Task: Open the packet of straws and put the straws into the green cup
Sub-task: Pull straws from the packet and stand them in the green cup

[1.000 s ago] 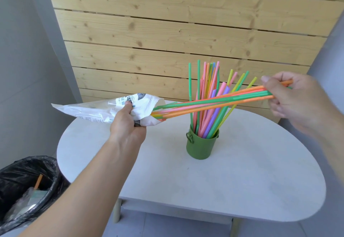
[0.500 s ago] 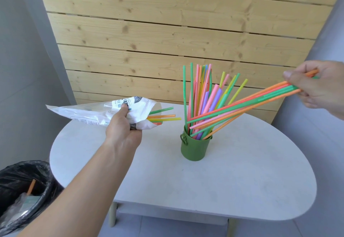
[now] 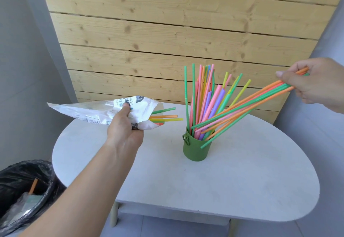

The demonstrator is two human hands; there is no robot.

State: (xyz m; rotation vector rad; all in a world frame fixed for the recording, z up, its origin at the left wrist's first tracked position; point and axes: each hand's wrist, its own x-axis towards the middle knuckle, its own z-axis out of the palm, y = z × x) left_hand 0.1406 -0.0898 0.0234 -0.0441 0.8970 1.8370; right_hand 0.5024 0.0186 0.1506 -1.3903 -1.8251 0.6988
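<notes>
A green cup (image 3: 195, 148) stands on the white table (image 3: 242, 181), holding several upright coloured straws (image 3: 206, 91). My right hand (image 3: 312, 84), at the far right, pinches a bundle of orange and green straws (image 3: 247, 108) by their upper ends. The bundle slants down to the left, its lower tips at the cup's rim; one green tip lies in front of the cup's wall. My left hand (image 3: 124, 125) grips the crumpled white straw packet (image 3: 96, 112) above the table's left side. A few straws (image 3: 165, 117) poke out of its open end toward the cup.
A wooden plank wall (image 3: 167, 31) rises behind the table. A bin lined with a black bag (image 3: 24, 190) sits on the floor at the lower left, with wrapping and an orange straw inside. Grey walls flank both sides.
My right hand pulled the straw bundle fully out of the packet, moved right and tilted its lower ends down to the cup's rim. The left hand kept the packet nearly still.
</notes>
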